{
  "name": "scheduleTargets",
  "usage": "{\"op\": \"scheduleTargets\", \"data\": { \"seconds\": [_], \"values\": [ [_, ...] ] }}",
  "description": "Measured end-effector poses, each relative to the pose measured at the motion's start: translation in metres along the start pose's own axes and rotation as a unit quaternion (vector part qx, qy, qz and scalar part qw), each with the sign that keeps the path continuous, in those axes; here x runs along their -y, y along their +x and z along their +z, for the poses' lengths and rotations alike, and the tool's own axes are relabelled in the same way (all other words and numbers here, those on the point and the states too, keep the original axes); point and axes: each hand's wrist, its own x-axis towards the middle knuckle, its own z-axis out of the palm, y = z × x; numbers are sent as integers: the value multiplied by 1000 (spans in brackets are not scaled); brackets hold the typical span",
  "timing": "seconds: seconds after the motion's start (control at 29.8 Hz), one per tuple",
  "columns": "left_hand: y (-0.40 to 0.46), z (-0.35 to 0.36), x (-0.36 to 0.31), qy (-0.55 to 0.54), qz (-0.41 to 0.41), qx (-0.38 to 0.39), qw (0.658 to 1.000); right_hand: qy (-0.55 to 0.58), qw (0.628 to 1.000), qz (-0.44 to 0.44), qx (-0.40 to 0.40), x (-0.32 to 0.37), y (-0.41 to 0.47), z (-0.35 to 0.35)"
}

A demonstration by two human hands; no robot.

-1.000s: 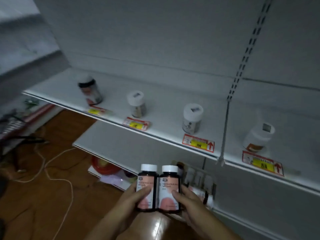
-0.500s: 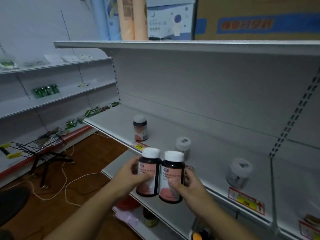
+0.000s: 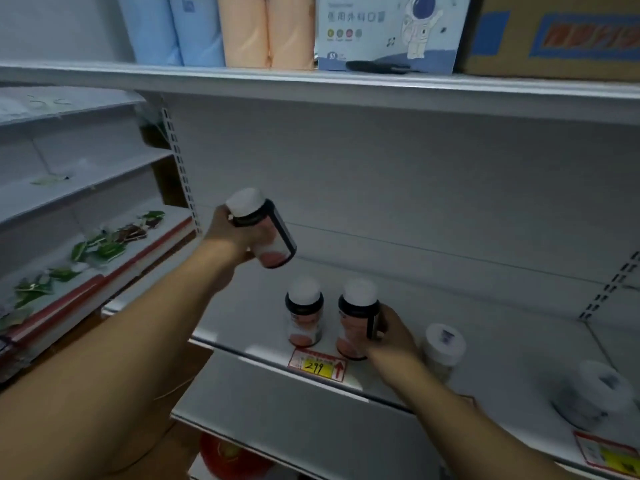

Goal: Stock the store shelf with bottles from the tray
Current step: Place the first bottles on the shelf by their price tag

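The head view looks up and forward at a white store shelf (image 3: 433, 327) with an upper shelf board (image 3: 311, 88) above it. The left hand (image 3: 230, 237) is raised over the shelf, its fingers wrapped around a dark bottle (image 3: 263, 230) with a white cap and a pinkish label. That bottle is tilted, its cap leaning toward the upper left and its base toward the lower right, and it is clear of the shelf. Lower and to the right, the right hand (image 3: 391, 332) is closed around a second bottle of the same kind (image 3: 356, 320), gripping it from the right side. This one is upright near the front edge of the shelf; whether its base touches the board cannot be told. Just beside it on the left, a third matching bottle (image 3: 304, 311) stands upright on the shelf, free of either hand. A red and yellow price tag (image 3: 317, 365) sits on the shelf edge in front of these two. To the right of the right hand stand a white-capped jar (image 3: 441, 344) and, further right, another blurred white jar (image 3: 595, 393). On the upper board are blue rolls (image 3: 176, 29), peach rolls (image 3: 266, 29), a box printed with an astronaut (image 3: 388, 29) and a cardboard carton (image 3: 554, 32). At the far left, green packets (image 3: 100, 247) lie on a neighbouring shelf.
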Motion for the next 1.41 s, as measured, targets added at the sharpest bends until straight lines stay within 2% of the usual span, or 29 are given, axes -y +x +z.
{"op": "scheduleTargets", "data": {
  "seconds": [0.07,0.23,0.44,0.5,0.6,0.74,0.94,1.27,1.34,1.41],
  "values": [
    [20,-2,19,6,-30,31,999,9,1000,18,-10,-8,5,7],
    [43,17,59,38,-21,161,986,22,999,28,3,-17,12,16],
    [49,34,91,73,-81,273,956,0,999,52,-6,-22,15,22],
    [51,37,95,66,-89,296,949,-16,998,54,-4,-22,14,22],
    [50,40,99,58,-102,287,951,-17,999,52,-5,-24,15,22],
    [42,42,101,49,-101,337,935,-43,998,53,2,-24,16,22],
    [38,40,109,-20,-170,324,930,-99,993,51,34,-19,12,20],
    [19,45,108,-93,-175,254,947,-139,987,17,74,-2,4,16],
    [20,43,97,-70,-173,209,960,-156,985,4,78,2,0,9],
    [22,38,82,16,-117,181,976,-202,976,-3,82,5,-1,-1]
  ]
}}
